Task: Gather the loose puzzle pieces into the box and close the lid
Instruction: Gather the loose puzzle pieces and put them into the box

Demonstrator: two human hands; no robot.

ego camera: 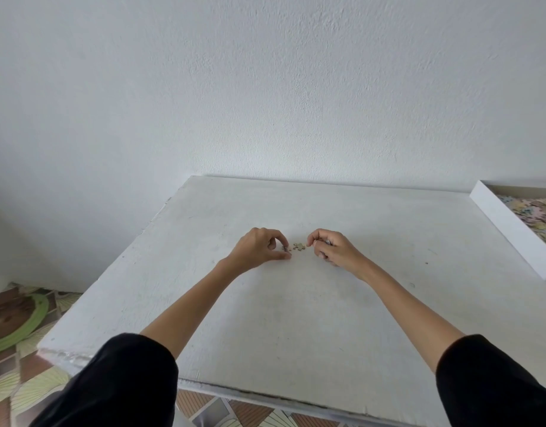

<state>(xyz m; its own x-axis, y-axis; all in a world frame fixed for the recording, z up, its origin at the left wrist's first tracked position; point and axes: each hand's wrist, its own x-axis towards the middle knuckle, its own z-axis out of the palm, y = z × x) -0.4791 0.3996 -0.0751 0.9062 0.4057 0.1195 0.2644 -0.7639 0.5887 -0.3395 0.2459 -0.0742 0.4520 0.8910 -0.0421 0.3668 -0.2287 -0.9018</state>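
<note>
White box (pixel 509 229) — pastel pieces (pixel 539 215) inside; left hand (pixel 259 248) and right hand (pixel 330 246) pinch loose pieces (pixel 298 246).

White table (pixel 296 318), green ring (pixel 34 322) below.

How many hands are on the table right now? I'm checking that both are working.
2. The left hand and right hand flank the loose puzzle pieces mid-table, fingers pinched; pieces inside them may be hidden.

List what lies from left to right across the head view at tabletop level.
Green round rim on the patterned floor → left hand → small tan loose puzzle pieces on the white table → right hand → open white cardboard box holding pastel puzzle pieces.
</note>
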